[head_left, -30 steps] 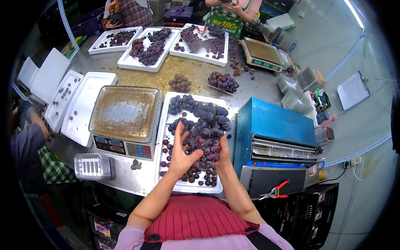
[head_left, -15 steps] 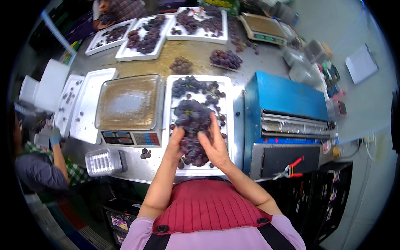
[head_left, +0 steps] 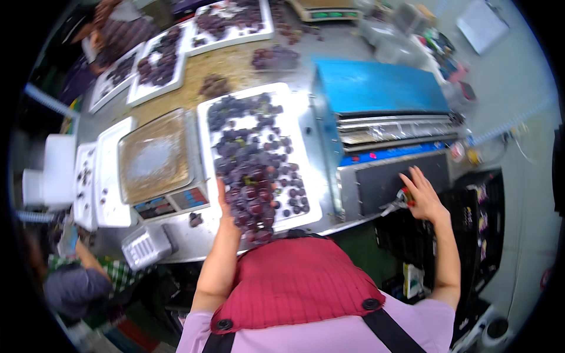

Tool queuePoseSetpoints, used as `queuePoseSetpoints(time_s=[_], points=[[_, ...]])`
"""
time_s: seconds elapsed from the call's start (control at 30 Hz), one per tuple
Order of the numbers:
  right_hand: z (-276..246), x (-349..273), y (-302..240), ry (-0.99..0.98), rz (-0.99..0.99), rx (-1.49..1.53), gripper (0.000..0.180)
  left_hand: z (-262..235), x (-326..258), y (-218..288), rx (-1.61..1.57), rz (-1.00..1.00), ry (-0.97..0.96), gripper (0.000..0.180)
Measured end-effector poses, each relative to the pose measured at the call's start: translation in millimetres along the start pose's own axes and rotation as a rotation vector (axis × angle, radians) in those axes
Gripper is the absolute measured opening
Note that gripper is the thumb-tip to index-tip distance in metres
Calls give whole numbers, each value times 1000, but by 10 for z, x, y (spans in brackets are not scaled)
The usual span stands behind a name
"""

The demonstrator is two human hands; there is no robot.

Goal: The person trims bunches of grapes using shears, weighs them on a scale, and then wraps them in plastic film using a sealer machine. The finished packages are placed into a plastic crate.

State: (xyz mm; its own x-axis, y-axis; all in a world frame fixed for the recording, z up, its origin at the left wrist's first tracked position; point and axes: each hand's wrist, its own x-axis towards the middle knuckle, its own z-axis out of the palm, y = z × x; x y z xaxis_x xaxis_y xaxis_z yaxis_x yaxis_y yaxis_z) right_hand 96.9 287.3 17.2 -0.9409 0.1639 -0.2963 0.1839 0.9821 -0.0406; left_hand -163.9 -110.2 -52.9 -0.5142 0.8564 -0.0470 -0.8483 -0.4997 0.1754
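A large bunch of dark grapes (head_left: pixel 250 191) hangs over the near part of a white tray (head_left: pixel 306 203). My left hand (head_left: pixel 226 206) grips it from the left side; most of the fingers are behind the fruit. On the black pad of the blue machine lie small shears (head_left: pixel 395 204) with red handles. Over those handles is my right hand (head_left: pixel 425 197), its fingers stretched out and covering part of them. Whether it touches them I cannot tell. More grapes and loose berries (head_left: pixel 291 188) lie in the tray.
A weighing scale (head_left: pixel 156 159) stands left of the tray, with a clear plastic punnet (head_left: pixel 146 246) near the table edge. The blue machine (head_left: pixel 382 88) is on the right. Farther back are grape trays (head_left: pixel 182 70) and a filled punnet (head_left: pixel 275 60). Co-workers (head_left: pixel 76 288) are at left.
My right hand has left the grapes and moved right to the shears. My left hand keeps the bunch, now lower and nearer me. The view has shifted to the right.
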Motion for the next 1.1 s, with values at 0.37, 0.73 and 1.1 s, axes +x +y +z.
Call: queuePoseSetpoints(time_s=[0.37, 0.73, 1.1], points=[[288, -37, 207, 81, -118, -272, 88, 6, -123, 17, 169, 30, -19, 114], [-255, -29, -444, 318, -166, 239, 49, -185, -293, 127, 189, 25, -41, 109], [-752, 762, -2076, 61, -477, 591, 25, -268, -589, 273, 360, -86, 130, 90]])
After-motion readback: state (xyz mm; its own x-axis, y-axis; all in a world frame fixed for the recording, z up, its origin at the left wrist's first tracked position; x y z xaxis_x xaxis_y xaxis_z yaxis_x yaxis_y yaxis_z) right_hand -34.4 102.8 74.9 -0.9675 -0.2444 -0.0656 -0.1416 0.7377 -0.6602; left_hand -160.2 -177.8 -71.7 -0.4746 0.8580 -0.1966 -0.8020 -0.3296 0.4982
